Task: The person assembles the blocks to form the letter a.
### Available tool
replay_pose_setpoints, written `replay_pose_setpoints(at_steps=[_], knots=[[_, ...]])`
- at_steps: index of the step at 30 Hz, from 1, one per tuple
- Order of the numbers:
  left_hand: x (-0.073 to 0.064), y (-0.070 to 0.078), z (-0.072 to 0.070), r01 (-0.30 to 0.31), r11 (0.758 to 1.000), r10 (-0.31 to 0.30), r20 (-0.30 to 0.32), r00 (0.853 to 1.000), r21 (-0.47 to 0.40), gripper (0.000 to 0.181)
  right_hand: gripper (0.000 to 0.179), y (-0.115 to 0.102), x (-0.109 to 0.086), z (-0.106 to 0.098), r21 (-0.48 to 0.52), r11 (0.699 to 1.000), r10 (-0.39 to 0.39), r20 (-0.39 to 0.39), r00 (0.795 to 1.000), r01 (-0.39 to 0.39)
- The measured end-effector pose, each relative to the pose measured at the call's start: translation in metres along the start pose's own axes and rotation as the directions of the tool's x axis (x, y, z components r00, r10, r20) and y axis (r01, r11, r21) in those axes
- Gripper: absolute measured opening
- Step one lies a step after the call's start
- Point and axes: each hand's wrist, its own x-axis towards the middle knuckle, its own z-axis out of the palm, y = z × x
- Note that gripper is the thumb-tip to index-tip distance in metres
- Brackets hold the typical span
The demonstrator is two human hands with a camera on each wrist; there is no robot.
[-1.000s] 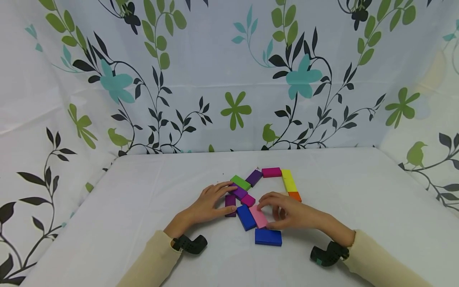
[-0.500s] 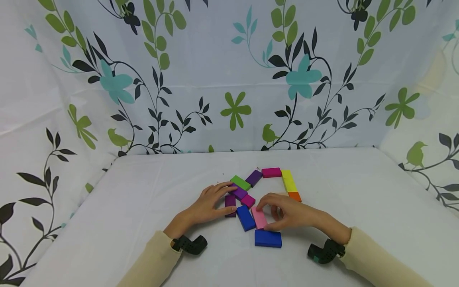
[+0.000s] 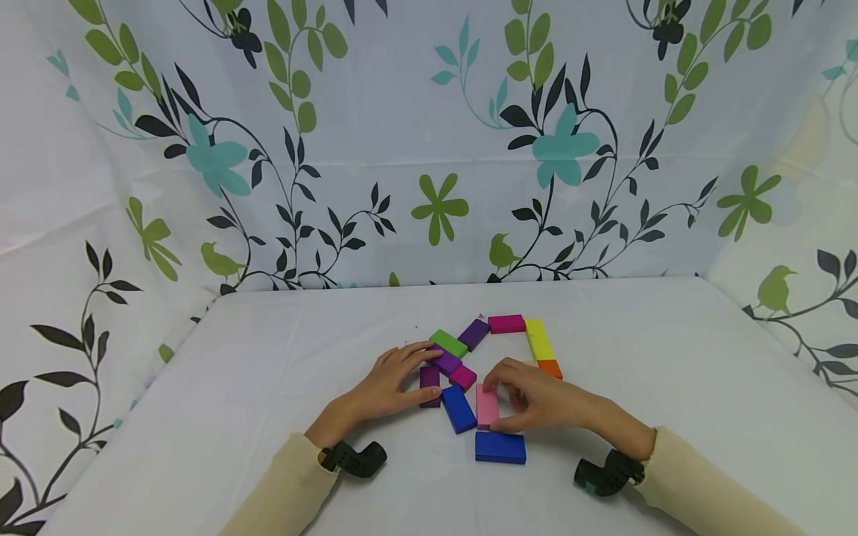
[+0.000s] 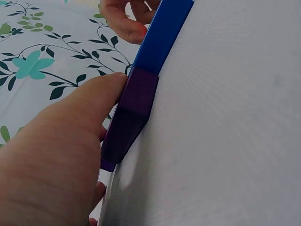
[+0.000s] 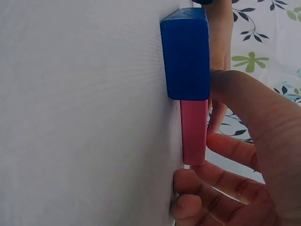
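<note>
- Locate the pink block [image 3: 487,407] flat on the table [image 3: 201,417], between your right hand and the blocks in front of your left.
- Note the change: the pink block has turned from a slant to nearly straight away from you. Its flank has parted from the slanted blue block [image 3: 459,409], leaving a narrow wedge-shaped gap.
- Check your right hand [image 3: 546,398]: thumb and index finger are bent, part-way closed, pinching the pink block, thumb at its near end, index at its far end.
- Observe the crosswise blue block [image 3: 500,448] at the pink block's near end. It has shifted slightly toward you. The two appear to meet; contact cannot be confirmed.
- Read this as alignment in progress: the pink block now appears nearly square to the crosswise blue block.
- Check your left hand [image 3: 383,381]: fingers are extended, gripping nothing. The thumb touches the dark purple block [image 3: 430,377]; fingertips lie over the purple block [image 3: 446,360]. Its position is unchanged.
- Beyond these, identify the short magenta block [image 3: 463,377], then the green block [image 3: 448,343], violet block [image 3: 474,335], long magenta block [image 3: 506,324], yellow block [image 3: 539,339] and orange block [image 3: 551,368], forming an arc.
</note>
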Motion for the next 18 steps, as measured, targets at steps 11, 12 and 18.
replay_pose_setpoints(at_steps=[11, 12, 18], knots=[[0.0017, -0.0005, 0.0014, -0.003, 1.000, 0.003, 0.003, 1.000, 0.005, 0.063, 0.045, 0.0021, -0.0061, -0.0050, 0.013, 0.999, -0.049, 0.065, 0.997, 0.048], [0.0018, -0.0007, 0.0015, -0.003, 1.000, 0.003, 0.002, 1.000, 0.005, 0.063, 0.044, 0.0025, -0.0061, -0.0053, 0.014, 0.998, -0.060, 0.066, 0.996, 0.059], [0.0019, -0.0016, 0.0022, 0.014, 1.000, -0.014, 0.001, 1.000, 0.000, 0.064, 0.036, 0.0034, -0.0036, -0.0046, -0.005, 0.996, -0.092, 0.047, 0.995, 0.093]])
